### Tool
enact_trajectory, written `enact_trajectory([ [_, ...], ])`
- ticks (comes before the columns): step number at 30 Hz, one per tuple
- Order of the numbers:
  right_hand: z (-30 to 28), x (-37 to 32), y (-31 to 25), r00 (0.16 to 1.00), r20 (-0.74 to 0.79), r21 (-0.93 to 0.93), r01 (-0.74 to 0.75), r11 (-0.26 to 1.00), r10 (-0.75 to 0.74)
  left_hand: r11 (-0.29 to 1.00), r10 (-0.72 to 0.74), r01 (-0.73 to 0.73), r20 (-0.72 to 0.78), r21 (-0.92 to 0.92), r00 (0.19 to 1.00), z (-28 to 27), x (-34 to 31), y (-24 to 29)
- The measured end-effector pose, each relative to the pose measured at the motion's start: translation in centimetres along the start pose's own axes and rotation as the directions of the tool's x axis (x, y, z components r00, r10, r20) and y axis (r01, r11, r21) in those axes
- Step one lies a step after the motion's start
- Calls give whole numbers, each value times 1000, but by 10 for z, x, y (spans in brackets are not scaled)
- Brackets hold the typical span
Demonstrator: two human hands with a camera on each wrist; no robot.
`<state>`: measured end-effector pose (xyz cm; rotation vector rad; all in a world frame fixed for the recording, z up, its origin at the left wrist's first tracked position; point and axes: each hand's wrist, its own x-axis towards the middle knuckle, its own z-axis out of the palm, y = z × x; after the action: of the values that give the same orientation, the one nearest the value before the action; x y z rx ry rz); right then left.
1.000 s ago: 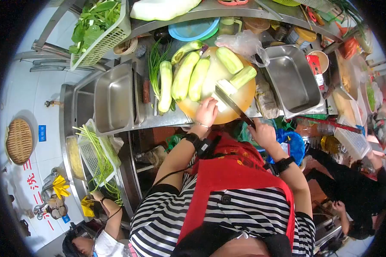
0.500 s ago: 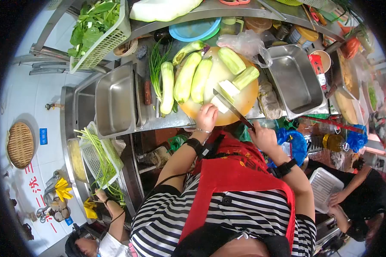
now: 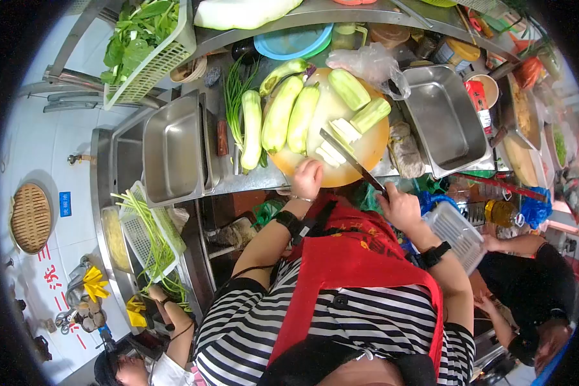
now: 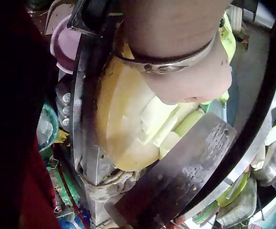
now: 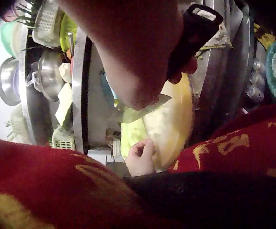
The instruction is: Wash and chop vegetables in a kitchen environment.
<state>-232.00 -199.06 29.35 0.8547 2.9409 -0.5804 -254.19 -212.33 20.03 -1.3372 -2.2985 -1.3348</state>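
Note:
The left hand (image 3: 307, 179), its fingers curled in with nothing seen in them, is at the near edge of the round yellow board (image 3: 370, 153), beside cut white strips (image 3: 329, 154). The right hand (image 3: 402, 207) grips the knife (image 3: 349, 152) by its handle; the blade slants over the board between two groups of strips. Behind the blade lies a thick pale-green piece (image 3: 370, 115), with another peeled piece (image 3: 348, 89) farther back. Several long green gourds (image 3: 278, 122) lie on the board's left. In the left wrist view the broad blade (image 4: 176, 171) stands near the strips (image 4: 157, 117).
Metal trays flank the board, at left (image 3: 172, 145) and right (image 3: 444, 122). Scallions (image 3: 234, 103) and a plastic bag (image 3: 370, 64) lie close by. A shelf (image 3: 341, 17) crosses behind. One person is at lower left; another at right holds a white basket (image 3: 458, 236).
The white block by the left hand now shows as separate strips, and the piece beyond the blade is also split. The left hand has drawn slightly back. The person at right moved the basket closer.

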Motion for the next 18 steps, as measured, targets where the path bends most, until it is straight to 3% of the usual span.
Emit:
enact_trajectory([
  [2,-1,0,0,999,-30,28,15,999,-14,996,-78,78,-5,-35,997,-6,0,1],
  [5,1,3,-5,995,98,-22,5,1000,-3,976,-174,180,59,-119,983,-9,1,2],
  [8,21,7,0,993,111,-46,41,998,-35,988,-151,153,100,-11,983,3,-4,1],
  [11,9,6,-2,993,117,-62,30,998,-23,996,3,-16,145,89,989,7,-3,1],
  [15,-16,-9,9,999,-36,-18,21,1000,-22,990,-16,-23,272,140,962,11,-2,2],
  [18,-46,-20,22,973,-220,57,87,995,-72,981,29,-78,260,178,965,10,10,17],
])
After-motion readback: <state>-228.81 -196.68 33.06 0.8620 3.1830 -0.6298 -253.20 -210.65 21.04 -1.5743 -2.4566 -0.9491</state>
